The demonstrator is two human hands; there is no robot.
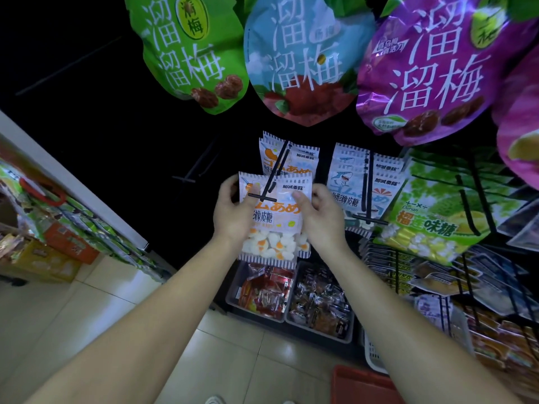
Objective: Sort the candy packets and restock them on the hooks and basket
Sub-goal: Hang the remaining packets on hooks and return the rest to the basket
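Note:
A white candy packet [277, 217] with orange lettering and egg-shaped gummies is held up at a black hook [272, 176]. My left hand [233, 211] grips its left edge and my right hand [320, 214] grips its right edge, thumbs on the front. The hook's crossbar lies across the packet's top. Behind it hang more of the same packets [294, 158]. To the right, shark-print packets [347, 182] hang on another hook [368, 188].
Big green [189, 53], blue [303, 59] and purple [431, 71] plum bags hang overhead. A green durian candy bag [437, 217] hangs at right. Grey bins [233, 298] of wrapped sweets stand on the floor below, a red basket [361, 386] at the bottom, and another shelf [58, 217] at left.

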